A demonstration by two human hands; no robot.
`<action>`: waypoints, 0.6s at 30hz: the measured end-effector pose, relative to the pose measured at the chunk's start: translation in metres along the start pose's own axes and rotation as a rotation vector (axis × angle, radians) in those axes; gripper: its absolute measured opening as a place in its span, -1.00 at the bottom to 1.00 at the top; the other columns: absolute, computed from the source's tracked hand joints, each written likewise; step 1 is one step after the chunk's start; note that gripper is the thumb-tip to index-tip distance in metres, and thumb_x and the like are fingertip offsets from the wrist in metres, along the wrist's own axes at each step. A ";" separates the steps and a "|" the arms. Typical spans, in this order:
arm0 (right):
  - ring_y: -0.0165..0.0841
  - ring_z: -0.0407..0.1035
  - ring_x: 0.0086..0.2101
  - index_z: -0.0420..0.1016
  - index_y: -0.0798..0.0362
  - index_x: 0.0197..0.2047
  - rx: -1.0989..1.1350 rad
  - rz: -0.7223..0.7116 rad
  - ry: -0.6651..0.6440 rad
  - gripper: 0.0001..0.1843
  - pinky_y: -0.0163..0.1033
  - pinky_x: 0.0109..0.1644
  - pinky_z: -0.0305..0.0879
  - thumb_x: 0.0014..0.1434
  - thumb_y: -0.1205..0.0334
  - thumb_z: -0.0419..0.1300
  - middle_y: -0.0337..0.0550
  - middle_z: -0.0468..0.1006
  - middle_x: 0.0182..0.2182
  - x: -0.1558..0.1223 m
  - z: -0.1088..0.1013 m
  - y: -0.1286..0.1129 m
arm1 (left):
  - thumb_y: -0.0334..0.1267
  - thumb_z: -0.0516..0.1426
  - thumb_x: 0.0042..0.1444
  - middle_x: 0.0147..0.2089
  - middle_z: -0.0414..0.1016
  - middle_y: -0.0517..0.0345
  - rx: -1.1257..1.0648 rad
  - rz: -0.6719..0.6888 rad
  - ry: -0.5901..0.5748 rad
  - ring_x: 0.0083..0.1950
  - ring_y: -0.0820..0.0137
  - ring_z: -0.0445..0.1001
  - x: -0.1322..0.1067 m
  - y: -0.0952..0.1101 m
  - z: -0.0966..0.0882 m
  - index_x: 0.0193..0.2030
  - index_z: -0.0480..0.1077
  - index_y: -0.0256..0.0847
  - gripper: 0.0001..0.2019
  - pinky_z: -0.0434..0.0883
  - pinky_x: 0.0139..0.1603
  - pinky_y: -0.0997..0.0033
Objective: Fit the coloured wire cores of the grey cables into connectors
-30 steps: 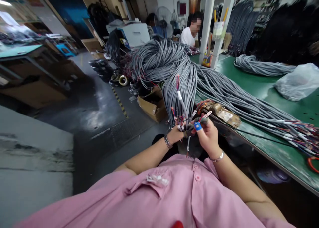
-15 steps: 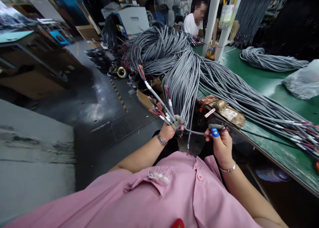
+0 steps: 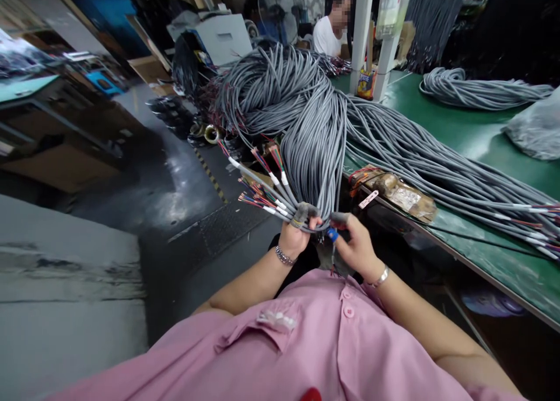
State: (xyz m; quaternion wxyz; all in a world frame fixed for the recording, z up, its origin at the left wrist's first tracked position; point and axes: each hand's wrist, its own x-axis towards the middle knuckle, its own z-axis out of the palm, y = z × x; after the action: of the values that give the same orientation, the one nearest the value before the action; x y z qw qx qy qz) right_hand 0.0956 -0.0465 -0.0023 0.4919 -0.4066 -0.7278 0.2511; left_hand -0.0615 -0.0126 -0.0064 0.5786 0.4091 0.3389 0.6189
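Note:
My left hand [image 3: 294, 237], with grey coverings on its fingers, is closed round several grey cables [image 3: 280, 198]. Their ends fan out to the upper left, showing white bands and stripped, multicoloured wires [image 3: 254, 195]. Close beside it on the right, my right hand [image 3: 356, 248] pinches a grey cable [image 3: 322, 227] where it leaves the left hand. A blue cover [image 3: 332, 234] wraps the right thumb, and the index finger wears a grey one. Just below the hands hangs one loose cable end [image 3: 333, 267]. Fingers partly hide the pinched spot.
A large heap of grey cables [image 3: 315, 138] drapes over the green table [image 3: 459, 138] edge ahead of me. A taped brown bundle [image 3: 405, 198] lies near that edge. Behind a white post [image 3: 362, 33] sits a person in a white shirt [image 3: 326, 37]. A grey cabinet [image 3: 70, 290] stands left.
My right hand has moved left, from well apart to right beside my left hand. The cable ends in my left hand are spread and tilted further left.

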 end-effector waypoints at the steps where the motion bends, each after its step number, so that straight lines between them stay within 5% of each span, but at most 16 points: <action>1: -0.22 0.38 -0.13 0.36 0.01 0.03 -0.092 -0.046 -0.064 -0.65 -0.04 -0.01 0.37 0.15 0.30 0.16 -0.03 0.49 -0.13 -0.003 0.005 0.008 | 0.19 0.14 0.05 -0.68 0.22 0.25 -0.032 0.005 0.020 -0.46 0.42 0.38 0.001 0.002 0.003 -0.50 0.41 -0.21 -0.55 0.38 -0.25 0.36; 8: -0.15 0.29 -0.17 0.39 0.06 -0.07 -0.380 -0.161 -0.155 -0.71 -0.01 -0.07 0.29 0.11 0.40 0.07 0.01 0.46 -0.20 0.000 0.013 0.027 | 0.15 0.14 0.08 -0.63 0.31 0.18 0.004 0.055 0.000 -0.44 0.40 0.41 0.001 0.006 0.010 -0.51 0.44 -0.23 -0.56 0.39 -0.24 0.34; 14: -0.17 0.24 -0.18 0.40 0.02 -0.17 -0.385 -0.127 -0.146 -0.84 -0.04 -0.09 0.26 0.18 0.33 0.08 -0.02 0.42 -0.20 0.001 -0.002 0.023 | 0.09 0.31 -0.14 -0.50 0.44 0.14 0.182 0.044 -0.155 -0.49 0.42 0.38 0.005 0.007 -0.014 -0.28 0.53 -0.26 -0.57 0.35 -0.44 0.40; 18: -0.18 0.23 -0.18 0.40 0.03 -0.19 -0.361 -0.106 -0.137 -0.86 -0.05 -0.09 0.25 0.20 0.34 0.05 -0.02 0.42 -0.19 -0.001 -0.004 0.022 | -0.04 0.40 -0.30 -0.46 0.48 0.10 0.290 -0.018 -0.269 -0.44 0.38 0.40 0.009 0.014 -0.028 -0.28 0.54 -0.23 -0.57 0.39 -0.40 0.36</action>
State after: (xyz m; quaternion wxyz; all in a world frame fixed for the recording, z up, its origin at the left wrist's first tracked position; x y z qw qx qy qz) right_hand 0.1067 -0.0355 -0.0180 0.3730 -0.4314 -0.8130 0.1172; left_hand -0.0925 -0.0034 -0.0046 0.5589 0.5641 0.3480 0.4983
